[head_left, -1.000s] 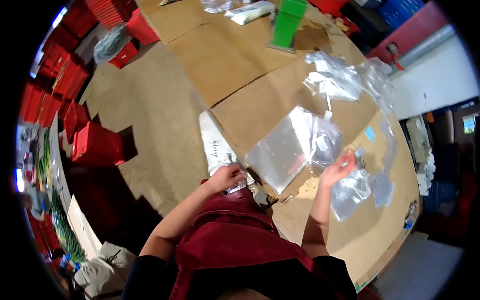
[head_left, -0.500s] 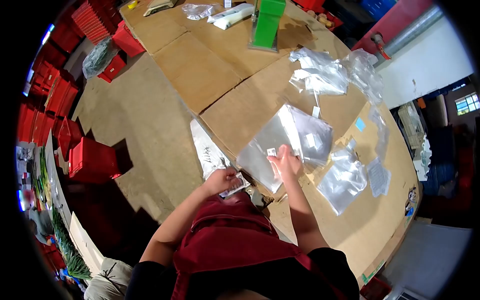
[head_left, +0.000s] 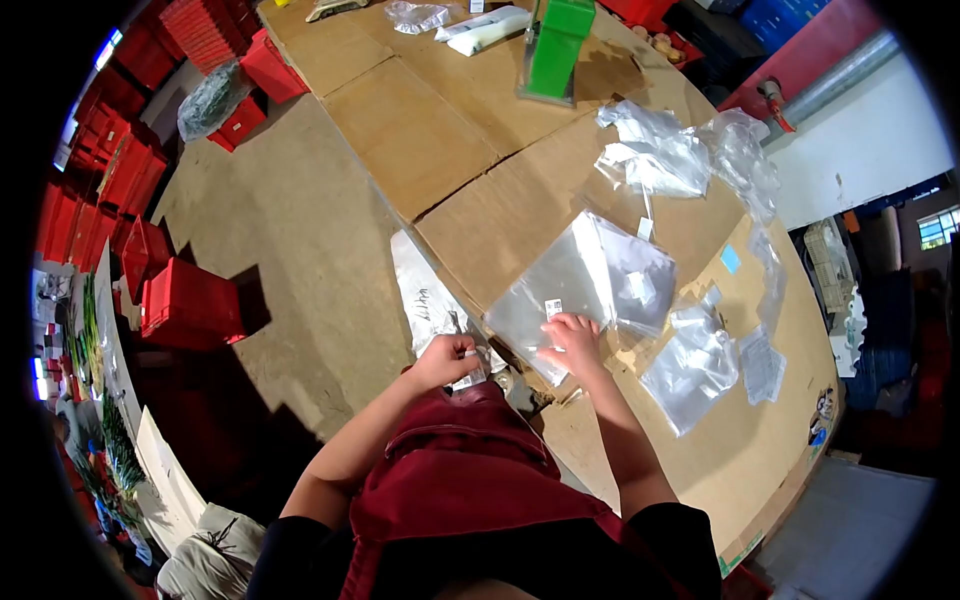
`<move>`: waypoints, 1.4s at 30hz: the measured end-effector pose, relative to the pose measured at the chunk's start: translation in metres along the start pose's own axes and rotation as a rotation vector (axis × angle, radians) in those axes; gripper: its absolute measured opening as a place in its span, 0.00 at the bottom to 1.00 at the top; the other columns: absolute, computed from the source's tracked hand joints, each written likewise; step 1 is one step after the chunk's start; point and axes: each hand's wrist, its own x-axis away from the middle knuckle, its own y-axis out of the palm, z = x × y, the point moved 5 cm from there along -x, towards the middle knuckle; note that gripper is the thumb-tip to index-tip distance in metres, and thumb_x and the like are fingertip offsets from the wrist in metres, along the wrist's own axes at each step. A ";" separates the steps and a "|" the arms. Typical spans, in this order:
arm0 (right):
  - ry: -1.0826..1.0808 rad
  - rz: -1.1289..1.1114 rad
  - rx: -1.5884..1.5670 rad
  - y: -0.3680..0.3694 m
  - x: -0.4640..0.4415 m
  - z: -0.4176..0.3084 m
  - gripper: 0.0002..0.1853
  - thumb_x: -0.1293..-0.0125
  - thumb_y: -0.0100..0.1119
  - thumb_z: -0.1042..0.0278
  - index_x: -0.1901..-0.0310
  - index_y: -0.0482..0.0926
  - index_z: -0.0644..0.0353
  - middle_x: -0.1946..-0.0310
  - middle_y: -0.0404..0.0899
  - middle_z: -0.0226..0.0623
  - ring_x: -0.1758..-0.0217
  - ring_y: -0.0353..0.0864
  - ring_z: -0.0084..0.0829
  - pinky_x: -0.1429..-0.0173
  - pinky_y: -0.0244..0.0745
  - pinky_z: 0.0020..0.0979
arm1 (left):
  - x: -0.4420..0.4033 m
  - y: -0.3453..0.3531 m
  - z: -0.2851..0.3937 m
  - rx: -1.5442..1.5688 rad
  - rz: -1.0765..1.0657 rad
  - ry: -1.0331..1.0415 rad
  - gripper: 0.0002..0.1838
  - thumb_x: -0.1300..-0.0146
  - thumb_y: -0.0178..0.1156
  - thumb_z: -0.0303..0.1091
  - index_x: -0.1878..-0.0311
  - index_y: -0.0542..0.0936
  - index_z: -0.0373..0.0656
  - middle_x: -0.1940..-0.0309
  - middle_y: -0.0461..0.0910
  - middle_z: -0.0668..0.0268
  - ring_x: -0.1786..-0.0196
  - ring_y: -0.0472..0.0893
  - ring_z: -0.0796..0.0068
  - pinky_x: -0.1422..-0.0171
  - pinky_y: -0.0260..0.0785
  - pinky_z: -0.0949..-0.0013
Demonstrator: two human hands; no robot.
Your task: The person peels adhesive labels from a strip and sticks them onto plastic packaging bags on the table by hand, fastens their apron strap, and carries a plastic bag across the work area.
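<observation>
A stack of clear plastic bags (head_left: 545,290) lies flat near the table's edge. On the top bag is a small white label (head_left: 553,308) with a dark printed code. My right hand (head_left: 575,345) rests on the bag just below this label, fingers spread and holding nothing. Left of it, my left hand (head_left: 445,363) is closed in front of my apron, over the table's edge. A pale label strip (head_left: 468,380) shows beneath its fingers, partly hidden. Behind that hand hangs a white sheet (head_left: 425,300) with handwritten marks.
Crumpled clear wrapping (head_left: 655,150) and another clear bag (head_left: 690,365) lie on the cardboard-covered table (head_left: 410,130). A green upright holder (head_left: 560,55) stands at the far side. Red crates (head_left: 190,305) stand on the floor to the left.
My right fingers have come off the label, which now lies flat on the bag, and spread out below it. The left hand stays closed near the apron. The view has shifted slightly.
</observation>
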 end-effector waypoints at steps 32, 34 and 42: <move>0.519 -0.155 0.395 0.002 -0.011 0.041 0.33 0.55 0.69 0.54 0.48 0.68 0.55 0.76 0.76 0.32 0.72 0.77 0.29 0.65 0.71 0.31 | -0.003 0.008 0.009 -0.098 0.013 0.145 0.11 0.46 0.55 0.28 0.59 0.76 0.37 0.69 0.78 0.63 0.73 0.72 0.78 0.67 0.67 0.72; 0.432 -0.120 0.004 0.014 0.000 0.030 0.32 0.58 0.70 0.49 0.53 0.70 0.57 0.75 0.76 0.31 0.73 0.76 0.31 0.65 0.70 0.34 | -0.004 0.007 0.007 0.000 -0.069 0.042 0.08 0.48 0.53 0.24 0.64 0.74 0.34 0.61 0.77 0.65 0.71 0.71 0.83 0.67 0.66 0.75; 0.659 -0.090 -0.428 0.046 -0.001 0.063 0.16 0.45 0.61 0.70 0.57 0.69 0.62 0.79 0.75 0.33 0.77 0.73 0.24 0.72 0.67 0.28 | -0.007 0.010 -0.012 0.161 -0.088 -0.035 0.02 0.49 0.52 0.22 0.73 0.69 0.37 0.62 0.77 0.66 0.70 0.71 0.86 0.67 0.66 0.77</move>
